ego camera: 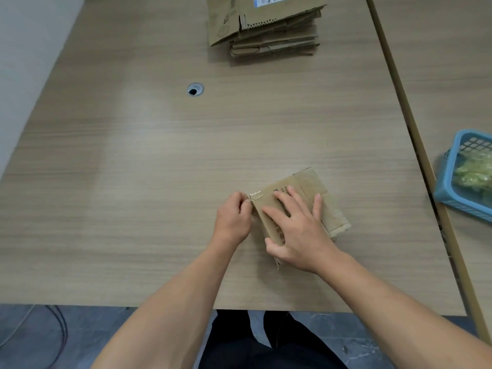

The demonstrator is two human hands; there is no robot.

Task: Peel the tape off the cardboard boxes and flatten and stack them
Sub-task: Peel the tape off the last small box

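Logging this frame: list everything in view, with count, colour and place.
table: one, light wood grain, fills the view
box: one, brown, near edge, under the right hand
tape: one strip, clear, box's left corner
stack: one pile of flattened boxes, brown, far edge
grommet: one, grey, table middle
basket: one, blue, right edge of view
clump: one, yellowish, inside the basket
left hand: pinches the tape
right hand: presses flat on the box

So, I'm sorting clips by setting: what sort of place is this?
Likely an office or workroom: a wood-grain desk with a cable grommet, another desk set beside it, and a stack of flattened boxes.
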